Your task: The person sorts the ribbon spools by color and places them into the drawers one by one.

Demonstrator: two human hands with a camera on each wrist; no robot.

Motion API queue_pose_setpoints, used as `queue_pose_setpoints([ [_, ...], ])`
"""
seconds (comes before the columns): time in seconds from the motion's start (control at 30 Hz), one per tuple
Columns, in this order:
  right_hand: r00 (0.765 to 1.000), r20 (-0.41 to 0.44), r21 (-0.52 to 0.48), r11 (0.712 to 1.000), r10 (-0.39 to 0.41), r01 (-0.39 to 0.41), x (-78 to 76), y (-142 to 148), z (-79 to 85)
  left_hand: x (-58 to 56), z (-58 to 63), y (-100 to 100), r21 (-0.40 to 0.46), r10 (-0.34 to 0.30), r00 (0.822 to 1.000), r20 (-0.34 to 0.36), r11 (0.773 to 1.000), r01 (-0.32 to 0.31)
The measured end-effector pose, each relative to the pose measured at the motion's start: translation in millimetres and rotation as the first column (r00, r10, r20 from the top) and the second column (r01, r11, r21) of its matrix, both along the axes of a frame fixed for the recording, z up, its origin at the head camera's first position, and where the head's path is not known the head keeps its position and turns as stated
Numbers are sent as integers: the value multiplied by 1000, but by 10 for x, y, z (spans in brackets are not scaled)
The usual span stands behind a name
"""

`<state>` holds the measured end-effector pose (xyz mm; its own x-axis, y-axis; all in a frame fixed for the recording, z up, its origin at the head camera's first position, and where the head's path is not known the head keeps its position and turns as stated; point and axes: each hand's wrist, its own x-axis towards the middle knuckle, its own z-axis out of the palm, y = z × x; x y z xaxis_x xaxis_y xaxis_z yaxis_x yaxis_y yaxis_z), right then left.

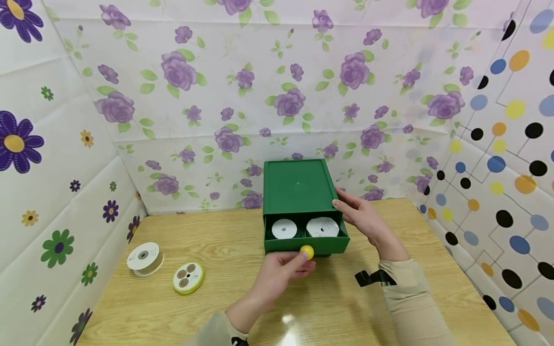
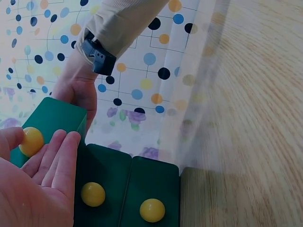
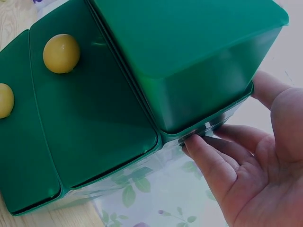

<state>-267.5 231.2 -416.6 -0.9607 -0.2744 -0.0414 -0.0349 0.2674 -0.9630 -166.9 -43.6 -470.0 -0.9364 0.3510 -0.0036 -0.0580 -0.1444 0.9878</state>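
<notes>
A green drawer cabinet [image 1: 298,185] stands against the back wall, its top drawer [image 1: 277,246] pulled part way out. Inside that drawer are two white-faced spools, a smaller one on the left [image 1: 284,228] and a larger one [image 1: 322,227] on the right. My left hand [image 1: 277,276] pinches the drawer's yellow knob [image 1: 307,251] between thumb and fingers. With fingers along the cabinet's right side and thumb at its top edge, my right hand [image 1: 361,216] rests there. Two lower drawers [image 2: 105,165] with yellow knobs are closed in the left wrist view.
On the table's left lie a white ribbon spool [image 1: 144,258] and a yellow-edged spool [image 1: 188,278]. Patterned sheets hang behind and at both sides of the wooden table [image 1: 225,235]. A black strap [image 1: 374,278] dangles from the right sleeve.
</notes>
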Motion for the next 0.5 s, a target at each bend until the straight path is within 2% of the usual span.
queue_pose_setpoints([
  [0.5,1000,4,3,1000,-12,12,-9,13,-16,-149,2,73,23,46,999,6,999,-46],
])
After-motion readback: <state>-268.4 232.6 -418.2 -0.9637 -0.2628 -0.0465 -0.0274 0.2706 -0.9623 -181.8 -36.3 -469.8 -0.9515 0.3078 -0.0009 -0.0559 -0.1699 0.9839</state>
